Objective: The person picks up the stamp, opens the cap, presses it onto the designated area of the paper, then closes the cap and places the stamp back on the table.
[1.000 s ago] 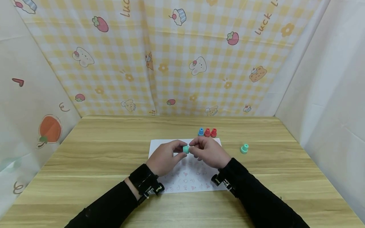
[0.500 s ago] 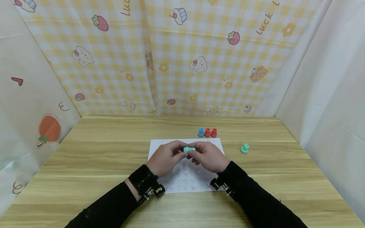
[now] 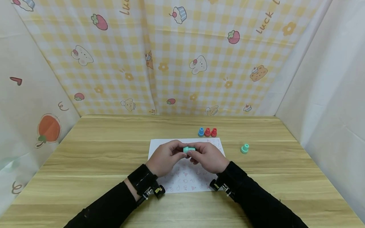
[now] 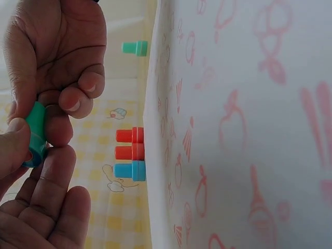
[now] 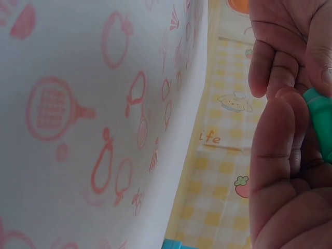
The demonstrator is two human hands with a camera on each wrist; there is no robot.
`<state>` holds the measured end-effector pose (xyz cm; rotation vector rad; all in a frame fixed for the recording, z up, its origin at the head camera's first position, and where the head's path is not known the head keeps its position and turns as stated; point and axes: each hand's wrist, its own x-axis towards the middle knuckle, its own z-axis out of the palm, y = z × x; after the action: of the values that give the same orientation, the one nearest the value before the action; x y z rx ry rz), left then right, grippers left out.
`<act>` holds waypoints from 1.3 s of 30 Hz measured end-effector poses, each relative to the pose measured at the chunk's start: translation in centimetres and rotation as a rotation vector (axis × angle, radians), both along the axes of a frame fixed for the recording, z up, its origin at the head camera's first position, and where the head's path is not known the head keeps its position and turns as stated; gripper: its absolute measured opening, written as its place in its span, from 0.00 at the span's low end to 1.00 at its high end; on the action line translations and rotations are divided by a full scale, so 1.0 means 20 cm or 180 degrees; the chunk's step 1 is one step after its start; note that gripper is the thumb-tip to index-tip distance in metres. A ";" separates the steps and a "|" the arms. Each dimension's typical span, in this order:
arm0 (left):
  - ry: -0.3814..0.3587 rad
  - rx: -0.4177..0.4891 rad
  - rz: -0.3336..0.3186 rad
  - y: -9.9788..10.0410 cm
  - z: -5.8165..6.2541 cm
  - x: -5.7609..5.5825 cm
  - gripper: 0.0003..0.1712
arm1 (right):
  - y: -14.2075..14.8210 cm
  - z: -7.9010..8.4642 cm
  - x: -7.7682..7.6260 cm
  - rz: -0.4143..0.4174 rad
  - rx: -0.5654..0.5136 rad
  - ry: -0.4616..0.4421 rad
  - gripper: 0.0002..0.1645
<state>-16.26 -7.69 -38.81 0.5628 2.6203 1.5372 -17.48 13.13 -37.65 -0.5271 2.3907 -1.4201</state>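
Both hands meet over a white sheet of paper (image 3: 185,182), holding one green toy stamp (image 3: 191,149) sideways between them. My left hand (image 3: 165,158) pinches its wider left end between thumb and fingers. The narrower right end is in the grip of my right hand (image 3: 212,156). In the left wrist view the green stamp (image 4: 35,122) is partly covered by fingertips of both hands; a dark rim shows at its lower end. Only part of the stamp (image 5: 322,119) appears in the right wrist view.
Red fruit, racket and shuttlecock prints cover the paper. Behind it stand a blue stamp (image 3: 201,132) and two red stamps (image 3: 207,132) in a row. Another green stamp (image 3: 244,148) stands to the right on the wooden table (image 3: 94,152). Curtains close off the back and sides.
My right fingers have shifted from the stamp's right side to a hold lower around its narrow end, and more of its green body shows. My left hand has barely moved.
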 end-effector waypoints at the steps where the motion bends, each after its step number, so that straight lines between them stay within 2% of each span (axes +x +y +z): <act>1: 0.0002 0.0006 -0.0006 0.00 0.00 0.00 0.08 | 0.00 0.00 0.00 -0.0010 -0.0002 -0.0010 0.18; 16: -0.0049 0.0073 -0.0029 -0.01 0.00 0.01 0.08 | 0.00 0.00 0.01 0.0006 -0.0113 -0.0085 0.19; 21: 0.0003 0.0052 0.0000 0.00 0.00 0.01 0.08 | 0.00 0.00 0.01 0.0010 -0.0188 -0.0116 0.18; 30: 0.0194 0.0090 -0.0075 0.00 -0.01 0.00 0.06 | 0.01 -0.01 0.01 0.0071 -0.0251 -0.0046 0.19; 39: 0.0192 0.0119 -0.0142 -0.01 -0.01 -0.01 0.09 | 0.01 -0.01 0.00 0.0046 -0.0302 -0.0052 0.19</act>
<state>-16.36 -7.95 -39.02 0.6764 2.6081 1.5837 -17.39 13.37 -37.88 -0.5530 2.3112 -1.5316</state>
